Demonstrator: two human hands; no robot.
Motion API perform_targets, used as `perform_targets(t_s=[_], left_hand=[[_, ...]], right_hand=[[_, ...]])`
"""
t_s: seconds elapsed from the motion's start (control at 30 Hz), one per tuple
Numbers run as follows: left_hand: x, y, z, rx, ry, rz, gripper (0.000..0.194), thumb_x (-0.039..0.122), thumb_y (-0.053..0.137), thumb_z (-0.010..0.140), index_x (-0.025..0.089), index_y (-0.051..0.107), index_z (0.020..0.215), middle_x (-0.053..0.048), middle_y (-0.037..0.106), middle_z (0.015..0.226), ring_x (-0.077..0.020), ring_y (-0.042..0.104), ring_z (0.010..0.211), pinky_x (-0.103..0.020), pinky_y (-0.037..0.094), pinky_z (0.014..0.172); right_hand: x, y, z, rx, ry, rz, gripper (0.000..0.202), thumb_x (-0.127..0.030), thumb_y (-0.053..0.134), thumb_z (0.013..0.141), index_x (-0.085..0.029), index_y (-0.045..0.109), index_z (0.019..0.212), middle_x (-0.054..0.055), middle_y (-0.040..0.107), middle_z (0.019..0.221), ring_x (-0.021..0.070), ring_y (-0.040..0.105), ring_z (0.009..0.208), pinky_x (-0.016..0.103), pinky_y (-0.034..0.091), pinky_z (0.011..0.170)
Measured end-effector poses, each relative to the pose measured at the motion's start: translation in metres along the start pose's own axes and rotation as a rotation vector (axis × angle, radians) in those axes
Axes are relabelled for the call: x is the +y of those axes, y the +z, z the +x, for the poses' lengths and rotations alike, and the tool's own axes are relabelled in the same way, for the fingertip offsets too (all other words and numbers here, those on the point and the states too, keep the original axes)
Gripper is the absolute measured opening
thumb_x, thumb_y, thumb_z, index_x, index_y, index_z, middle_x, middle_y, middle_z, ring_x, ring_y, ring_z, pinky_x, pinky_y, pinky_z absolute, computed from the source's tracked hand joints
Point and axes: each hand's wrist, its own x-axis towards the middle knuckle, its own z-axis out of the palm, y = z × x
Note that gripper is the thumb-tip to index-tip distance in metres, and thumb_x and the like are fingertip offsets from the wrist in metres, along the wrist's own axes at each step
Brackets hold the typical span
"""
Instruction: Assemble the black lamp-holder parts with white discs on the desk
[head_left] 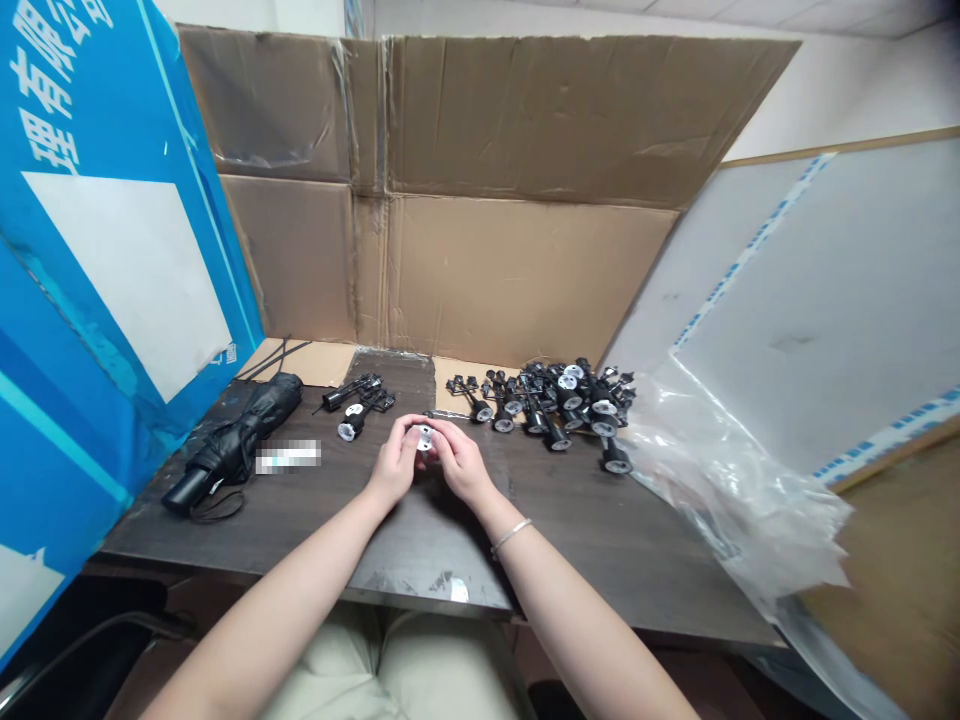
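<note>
Brown cardboard [525, 270] stands behind the dark table [585, 530], where the left hand [394, 468] and right hand [463, 465] pinch a small white piece [425, 438] in their fingers, maybe to keep it still, near piled black parts [535, 420].

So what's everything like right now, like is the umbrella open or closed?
umbrella: closed, lying down
left hand: closed on the white-faced part
right hand: same
white-faced part: held
black parts on the right: heaped
plastic sheet: crumpled
cardboard: upright, creased
</note>
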Motion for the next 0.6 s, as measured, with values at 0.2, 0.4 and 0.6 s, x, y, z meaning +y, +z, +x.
perform_targets(t_s=[0.2,0.4,0.6], left_hand=[[0.0025,-0.0014,-0.0007,0.031,0.038,0.024,0.045,0.052,0.035,0.084,0.016,0.049,0.107,-0.003,0.062,0.071,-0.0137,0.058,0.058,-0.023,0.048,0.051],[0.0044,-0.0032,-0.0021,0.077,0.079,0.127,0.042,0.05,0.031,0.086,0.018,0.051,0.105,-0.002,0.061,0.071,-0.0112,0.055,0.051,-0.023,0.046,0.051],[0.0078,-0.0041,-0.0021,0.085,0.056,0.131,0.044,0.052,0.031,0.085,0.018,0.053,0.102,-0.002,0.062,0.072,-0.0106,0.053,0.049,-0.022,0.045,0.049]], right_hand=[[-0.0009,0.0001,-0.0012,-0.013,0.003,-0.022,0.033,-0.035,0.038,0.086,-0.021,0.058,0.109,0.008,0.06,0.104,0.0189,0.058,0.089,0.034,0.047,0.081],[0.0018,-0.0012,-0.0011,-0.047,-0.008,-0.028,0.034,-0.038,0.048,0.082,-0.024,0.057,0.111,0.008,0.061,0.102,0.0184,0.059,0.081,0.034,0.049,0.077],[0.006,-0.0002,-0.002,-0.083,0.049,0.013,0.037,-0.039,0.051,0.079,-0.024,0.056,0.113,0.008,0.06,0.099,0.0153,0.057,0.065,0.033,0.051,0.068]])
